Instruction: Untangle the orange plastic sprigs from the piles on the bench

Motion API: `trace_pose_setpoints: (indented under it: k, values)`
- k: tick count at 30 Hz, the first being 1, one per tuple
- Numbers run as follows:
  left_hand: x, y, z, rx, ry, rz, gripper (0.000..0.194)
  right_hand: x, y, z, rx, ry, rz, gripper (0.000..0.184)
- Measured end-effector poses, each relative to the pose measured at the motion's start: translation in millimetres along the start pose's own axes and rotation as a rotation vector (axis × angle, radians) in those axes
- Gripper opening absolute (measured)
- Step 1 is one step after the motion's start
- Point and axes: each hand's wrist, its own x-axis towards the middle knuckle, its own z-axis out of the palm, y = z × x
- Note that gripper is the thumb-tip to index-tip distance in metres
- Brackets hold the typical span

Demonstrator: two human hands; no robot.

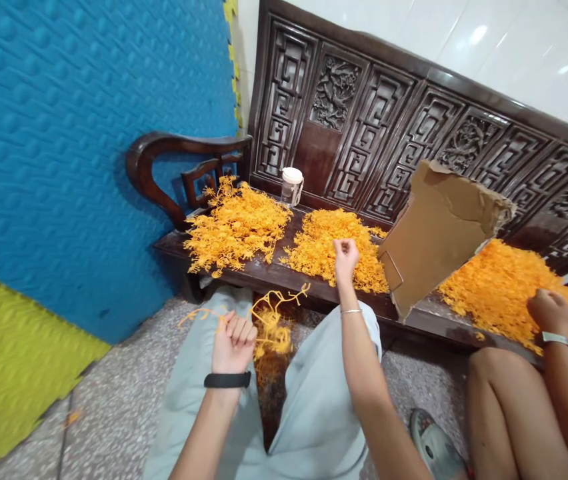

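My left hand (234, 341), with a dark band at the wrist, is closed around thin, branching orange plastic stems (274, 303) that stick out on both sides above my knees. Over the near part of the middle pile of small orange pieces (317, 243), my right hand (347, 259) is closed with fingertips pressed together; whatever they hold is too small to make out. A looser pile of branched orange stems (237, 230) lies to the left on the dark wooden bench (294, 263). More orange pieces (275, 333) show lower down between my legs.
A lidded clear cup (292, 188) stands behind the piles, against the carved backrest (327, 150). A cardboard piece (437, 230) stands tilted between the middle pile and a right-hand orange pile (504, 287). There another person's hand (554, 312) works. Blue matting (89, 133) covers the left side.
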Motion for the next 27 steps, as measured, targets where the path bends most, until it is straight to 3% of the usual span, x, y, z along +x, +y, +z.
trace_pose_setpoints:
  k: [3,8,12,15,17,22,24,27]
  values:
    - [-0.5,12.6,0.1,-0.002,0.005,0.091,0.042,17.3,14.6,1.7,0.017,-0.042,-0.014,0.018]
    - [-1.1,21.5,3.1,-0.026,0.021,0.149,0.04,22.5,26.2,30.3,-0.087,-0.179,-0.138,0.011]
    - [-1.7,22.9,3.8,-0.022,0.012,0.165,0.04,29.0,24.8,38.1,-0.195,-0.251,-0.218,0.005]
    - [0.0,22.1,4.3,-0.017,0.0,0.182,0.039,22.1,13.5,34.4,-0.082,-0.342,-0.221,0.01]
    - [2.2,20.3,4.2,-0.018,-0.002,0.183,0.039,7.8,1.7,31.5,0.083,-0.561,-0.177,0.017]
    - [6.8,16.7,1.7,-0.035,0.002,0.162,0.039,-41.7,-25.4,33.0,0.293,-1.427,0.02,0.043]
    - [7.5,17.4,0.4,-0.034,0.0,0.163,0.039,-55.0,-30.7,35.9,0.277,-1.608,0.011,0.041]
    - [8.0,20.1,-0.6,-0.022,-0.001,0.187,0.039,-62.2,-33.0,38.8,0.271,-1.666,-0.071,0.033]
